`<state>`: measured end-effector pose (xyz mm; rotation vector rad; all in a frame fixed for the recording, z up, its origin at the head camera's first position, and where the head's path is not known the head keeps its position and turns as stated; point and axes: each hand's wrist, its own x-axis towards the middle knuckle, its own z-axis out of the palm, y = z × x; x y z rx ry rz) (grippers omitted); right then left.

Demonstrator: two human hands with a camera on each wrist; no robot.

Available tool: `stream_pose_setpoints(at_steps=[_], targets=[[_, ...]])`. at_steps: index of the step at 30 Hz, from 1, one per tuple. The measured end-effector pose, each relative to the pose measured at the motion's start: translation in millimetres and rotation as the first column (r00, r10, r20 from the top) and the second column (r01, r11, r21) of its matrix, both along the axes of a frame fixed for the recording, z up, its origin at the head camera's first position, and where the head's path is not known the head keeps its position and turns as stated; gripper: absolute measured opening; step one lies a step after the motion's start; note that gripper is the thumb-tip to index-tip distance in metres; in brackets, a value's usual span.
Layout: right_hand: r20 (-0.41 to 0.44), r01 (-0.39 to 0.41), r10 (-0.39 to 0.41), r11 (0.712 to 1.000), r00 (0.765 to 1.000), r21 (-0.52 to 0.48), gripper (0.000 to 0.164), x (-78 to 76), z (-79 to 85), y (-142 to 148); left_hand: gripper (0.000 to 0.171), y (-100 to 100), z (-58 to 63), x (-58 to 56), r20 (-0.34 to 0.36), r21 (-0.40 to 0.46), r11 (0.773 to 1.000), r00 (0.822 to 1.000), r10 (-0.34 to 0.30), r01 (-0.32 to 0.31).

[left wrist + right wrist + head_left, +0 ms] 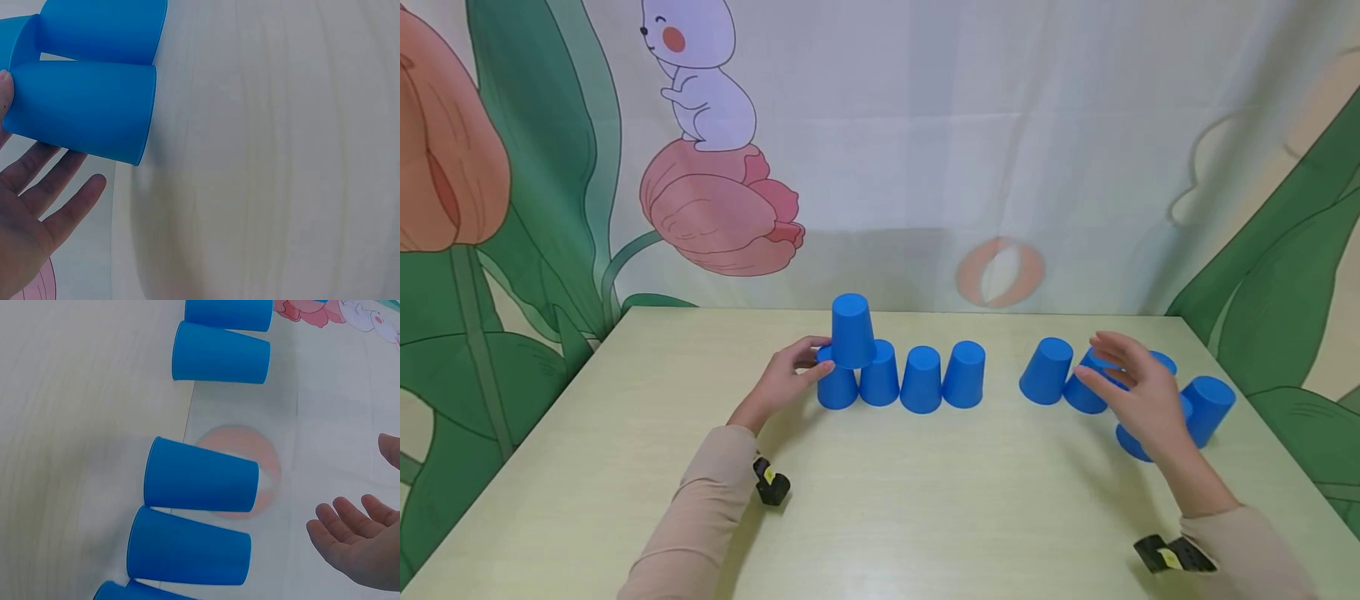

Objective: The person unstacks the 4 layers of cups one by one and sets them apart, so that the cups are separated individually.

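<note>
In the head view, a blue cup (853, 329) stands upside down across two others, the leftmost cup (838, 390) and the cup beside it (880, 382). My left hand (784, 375) is at the left of this stack. The left wrist view shows its thumb (5, 90) touching near the top of the lower cup (81, 112), while the other visible fingers extend straight and spread behind it. Over the right-hand group of cups hangs my right hand (1138, 392), its fingers loosely bent and holding nothing. It partly hides several cups there.
Two more upside-down cups (921, 382) (964, 375) continue the left row. Across a gap, the right group begins with a cup (1047, 371) and ends with a cup (1210, 408) near the right table edge. A printed curtain (880, 167) hangs behind the table (925, 508).
</note>
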<state>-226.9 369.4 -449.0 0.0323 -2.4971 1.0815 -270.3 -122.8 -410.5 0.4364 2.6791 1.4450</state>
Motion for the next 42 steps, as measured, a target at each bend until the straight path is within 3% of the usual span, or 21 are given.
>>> stream_pose_setpoints(at_steps=[4,10,12,17,18,21,25,28,30,32,35,37,42], targets=[[-0.013,0.017,-0.017,1.000,1.000,0.018,0.063,-12.9,-13.0,-2,0.050,0,-0.1,-0.4,0.006,0.004,1.000,1.000,0.002,-0.002],[-0.011,0.003,-0.003,1.000,1.000,-0.001,0.061,-20.0,-13.5,-14,0.050,0,-0.2,-0.2,0.006,0.004,1.000,1.000,0.002,-0.002],[-0.004,-0.023,0.023,0.999,1.000,-0.038,0.060,-14.2,-2.4,-25,0.050,0,-0.3,-0.2,0.003,0.006,1.000,1.000,0.003,-0.003],[0.019,-0.135,0.141,0.976,0.990,-0.172,0.059,32.3,69.5,-81,0.050,-1,0.1,0.2,0.003,0.011,1.000,1.000,0.003,-0.003],[-0.005,-0.167,0.170,0.963,0.985,-0.213,0.058,37.3,76.8,-88,0.050,-1,0.1,0.3,0.002,0.011,1.000,1.000,0.004,-0.004],[-0.007,-0.176,0.178,0.964,0.984,-0.199,0.058,45.8,92.4,-106,0.049,-1,0.2,0.6,0.002,0.012,1.000,1.000,0.005,-0.005],[-0.005,-0.163,0.165,0.973,0.986,-0.166,0.058,21.3,67.3,-97,0.050,0,0.6,1.0,0.002,0.010,1.000,1.000,0.005,-0.005],[-0.045,-0.171,0.166,0.975,0.985,-0.142,0.060,-7.7,32.1,-81,0.050,0,0.9,1.1,0.003,0.009,1.000,1.000,0.006,-0.006],[-0.051,-0.182,0.177,0.973,0.983,-0.145,0.061,-11.2,30.9,-84,0.050,0,0.7,0.9,0.002,0.009,1.000,1.000,0.006,-0.006],[-0.051,-0.203,0.197,0.966,0.979,-0.159,0.060,0.5,49.3,-98,0.050,0,0.5,0.7,0.002,0.010,1.000,1.000,0.007,-0.007],[-0.017,-0.217,0.218,0.959,0.976,-0.183,0.058,29.5,93.6,-129,0.050,0,0.1,0.3,0.002,0.012,1.000,1.000,0.007,-0.007],[-0.002,-0.216,0.219,0.961,0.976,-0.174,0.058,40.4,110.9,-143,0.050,0,0.0,0.2,0.002,0.013,1.000,1.000,0.008,-0.008],[0.015,-0.220,0.225,0.960,0.974,-0.172,0.060,36.5,113.6,-153,0.050,1,0.3,1.3,0.001,0.010,1.000,1.000,0.010,-0.010]])
